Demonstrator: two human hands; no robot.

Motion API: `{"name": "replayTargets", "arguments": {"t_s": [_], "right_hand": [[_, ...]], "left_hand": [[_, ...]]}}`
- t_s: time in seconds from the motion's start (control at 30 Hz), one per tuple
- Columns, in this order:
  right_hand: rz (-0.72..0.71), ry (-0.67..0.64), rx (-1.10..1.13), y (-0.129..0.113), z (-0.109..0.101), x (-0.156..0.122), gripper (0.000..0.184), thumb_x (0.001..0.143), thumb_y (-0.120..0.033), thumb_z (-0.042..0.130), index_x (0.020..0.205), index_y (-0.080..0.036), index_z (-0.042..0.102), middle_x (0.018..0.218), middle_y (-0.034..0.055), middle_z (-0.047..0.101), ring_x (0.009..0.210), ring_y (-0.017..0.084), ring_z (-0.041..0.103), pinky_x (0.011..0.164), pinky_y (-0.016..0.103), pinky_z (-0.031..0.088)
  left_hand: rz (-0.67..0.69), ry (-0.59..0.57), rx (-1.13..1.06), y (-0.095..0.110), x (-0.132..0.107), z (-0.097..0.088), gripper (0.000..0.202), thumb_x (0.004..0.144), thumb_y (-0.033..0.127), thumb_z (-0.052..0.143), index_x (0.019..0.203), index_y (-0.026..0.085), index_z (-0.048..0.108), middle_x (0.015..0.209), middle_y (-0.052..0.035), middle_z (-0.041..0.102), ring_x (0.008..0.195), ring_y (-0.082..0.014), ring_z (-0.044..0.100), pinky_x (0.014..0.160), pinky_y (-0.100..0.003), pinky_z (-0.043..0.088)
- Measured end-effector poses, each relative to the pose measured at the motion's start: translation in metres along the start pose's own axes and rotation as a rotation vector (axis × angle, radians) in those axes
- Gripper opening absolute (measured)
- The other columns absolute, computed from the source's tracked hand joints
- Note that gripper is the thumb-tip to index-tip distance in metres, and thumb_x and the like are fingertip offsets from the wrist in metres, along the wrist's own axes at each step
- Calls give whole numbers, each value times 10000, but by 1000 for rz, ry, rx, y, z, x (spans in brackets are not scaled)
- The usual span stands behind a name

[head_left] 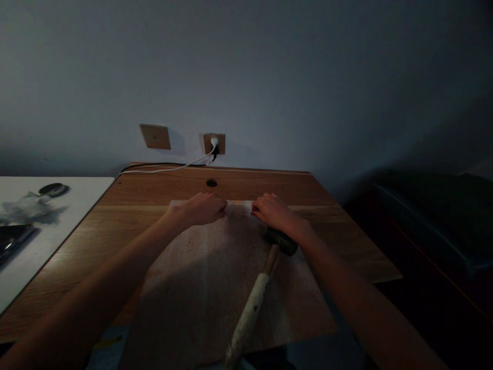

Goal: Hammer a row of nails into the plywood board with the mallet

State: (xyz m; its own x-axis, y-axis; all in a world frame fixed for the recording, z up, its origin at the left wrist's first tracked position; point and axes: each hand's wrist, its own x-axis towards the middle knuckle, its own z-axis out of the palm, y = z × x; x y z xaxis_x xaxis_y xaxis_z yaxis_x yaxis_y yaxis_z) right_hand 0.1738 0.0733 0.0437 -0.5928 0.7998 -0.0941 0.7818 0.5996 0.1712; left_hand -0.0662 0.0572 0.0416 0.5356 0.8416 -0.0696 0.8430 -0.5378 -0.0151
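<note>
Your left hand and right hand are curled at the far edge of the wooden board; grip cannot be determined. The hammer lies over it, nearer your right hand, handle slanting leftward toward you.

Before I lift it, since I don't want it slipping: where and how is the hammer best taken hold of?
Probably take the hammer by the pale part of its handle, coming from your near side and above. That part is long, slim and slants toward you; the thick dark head lies at the far end, close to the right wrist.
</note>
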Motion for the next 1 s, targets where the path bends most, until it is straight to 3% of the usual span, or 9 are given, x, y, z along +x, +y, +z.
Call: {"name": "replayTargets", "arguments": {"t_s": [0.43,0.7,1.0], "right_hand": [[6,-16,-111,-15,-4,9,295,1012,-228,533,1005,-115,806,1049,170,773,1102,304,663,911,370,437],[-12,-4,-133,-15,-4,9,281,993,-207,537,990,-116,802,1051,172,771,1109,310,648,931,387,439],[7,29,-117,-10,-18,3,290,1014,-270,547,1012,-114,793,1068,161,767,1122,312,633,950,394,430]], "left_hand": [[2,-1,15,-1,-1,5,266,1003,313,546,1016,158,762,1089,-127,768,955,-275,741,755,-327,533],[46,25,86,-1,1,3,273,995,277,523,992,162,770,1027,-130,773,880,-284,743,712,-351,530],[76,73,168,5,-3,-18,224,977,273,575,950,155,763,966,-127,767,868,-278,738,740,-345,517]]}}
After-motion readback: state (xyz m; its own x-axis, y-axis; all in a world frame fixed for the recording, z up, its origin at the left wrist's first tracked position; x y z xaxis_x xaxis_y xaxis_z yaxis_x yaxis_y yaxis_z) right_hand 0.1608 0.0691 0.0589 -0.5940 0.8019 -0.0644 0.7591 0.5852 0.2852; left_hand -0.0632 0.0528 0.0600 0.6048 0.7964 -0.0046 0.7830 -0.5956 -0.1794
